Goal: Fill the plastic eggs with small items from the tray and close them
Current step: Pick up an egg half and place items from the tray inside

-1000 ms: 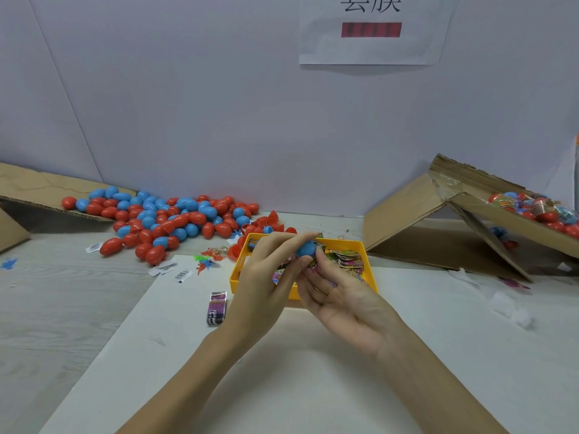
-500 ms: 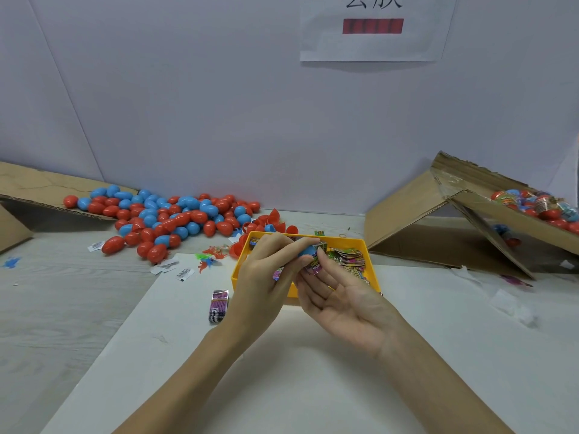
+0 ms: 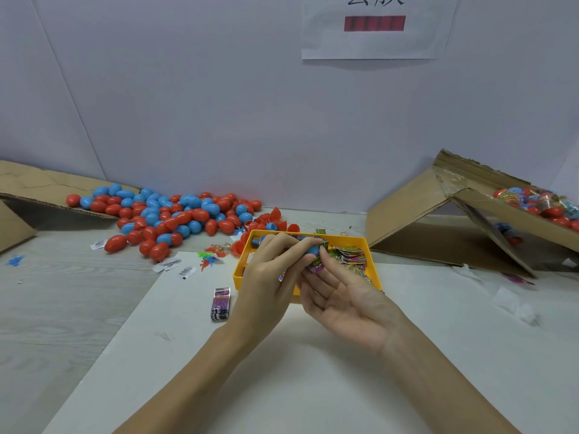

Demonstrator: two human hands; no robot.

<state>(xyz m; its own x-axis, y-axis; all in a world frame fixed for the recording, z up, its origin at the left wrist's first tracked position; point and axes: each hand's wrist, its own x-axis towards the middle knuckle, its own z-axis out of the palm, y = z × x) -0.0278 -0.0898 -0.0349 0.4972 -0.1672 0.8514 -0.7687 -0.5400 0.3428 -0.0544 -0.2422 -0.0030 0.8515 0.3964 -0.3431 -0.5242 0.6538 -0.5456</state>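
A blue plastic egg (image 3: 312, 249) is pinched in the fingertips of my left hand (image 3: 272, 278), just over the near side of the yellow tray (image 3: 239, 270). My right hand (image 3: 343, 297) lies palm up beside it, its thumb and fingers on a small purple and green packet (image 3: 318, 264) that touches the egg. The tray holds several colourful packets (image 3: 351, 256). Whether the egg is in one piece or two is hidden by my fingers.
A heap of red and blue eggs (image 3: 169, 219) spreads at the back left beside a cardboard flap (image 3: 34, 186). A tilted cardboard box (image 3: 470, 220) at right holds wrapped eggs (image 3: 539, 203). A purple packet (image 3: 221, 303) and paper scraps (image 3: 175, 266) lie left of the tray.
Both hands have shifted slightly toward the tray. The blue egg is now more covered by my left fingers, and the packet has come up against it.
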